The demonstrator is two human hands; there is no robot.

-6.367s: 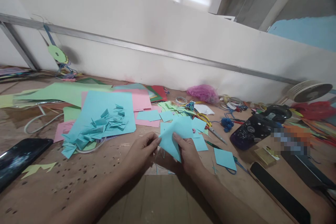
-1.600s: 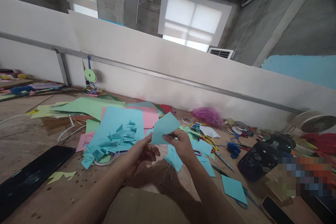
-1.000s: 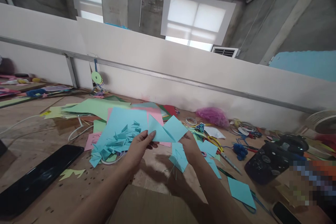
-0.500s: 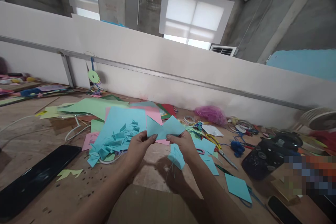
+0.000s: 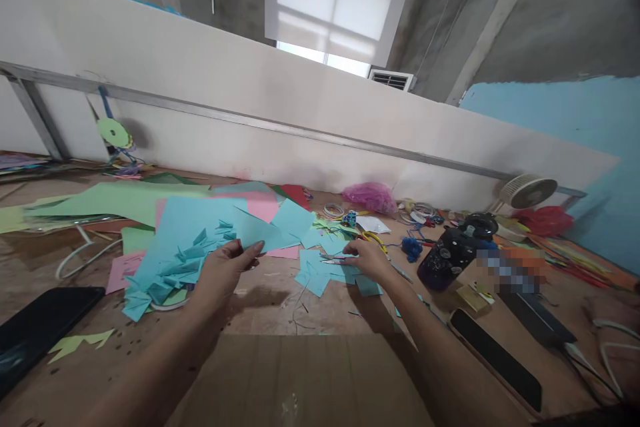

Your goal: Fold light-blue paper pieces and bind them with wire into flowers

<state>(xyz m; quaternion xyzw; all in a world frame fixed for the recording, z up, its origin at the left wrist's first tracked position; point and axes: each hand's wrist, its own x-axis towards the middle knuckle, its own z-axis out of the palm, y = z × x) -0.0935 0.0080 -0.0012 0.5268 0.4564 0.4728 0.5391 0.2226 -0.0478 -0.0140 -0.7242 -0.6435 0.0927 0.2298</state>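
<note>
My left hand (image 5: 231, 265) pinches a light blue sheet of paper (image 5: 257, 230) between thumb and fingers; the sheet has a V-shaped notch along its top. My right hand (image 5: 369, 259) is closed on small scissors (image 5: 333, 259), whose thin metal blades point left over loose blue paper pieces (image 5: 314, 277). The fingers hide the handles. Beside my left hand, a pile of folded blue paper pieces (image 5: 173, 273) rests partly on a larger blue sheet (image 5: 185, 217).
At left lie a black phone (image 5: 47, 327) and green paper (image 5: 115, 200). To the right are yellow-handled scissors (image 5: 375, 240), a dark bottle (image 5: 445, 253), another phone (image 5: 495, 357) and a fan (image 5: 527, 191). Cardboard (image 5: 300, 380) lies in front; a pink bag (image 5: 370, 197) sits by the wall.
My right hand has let go of the blue paper, moved right and taken hold of the small scissors. My left hand keeps the paper. The view has turned right.
</note>
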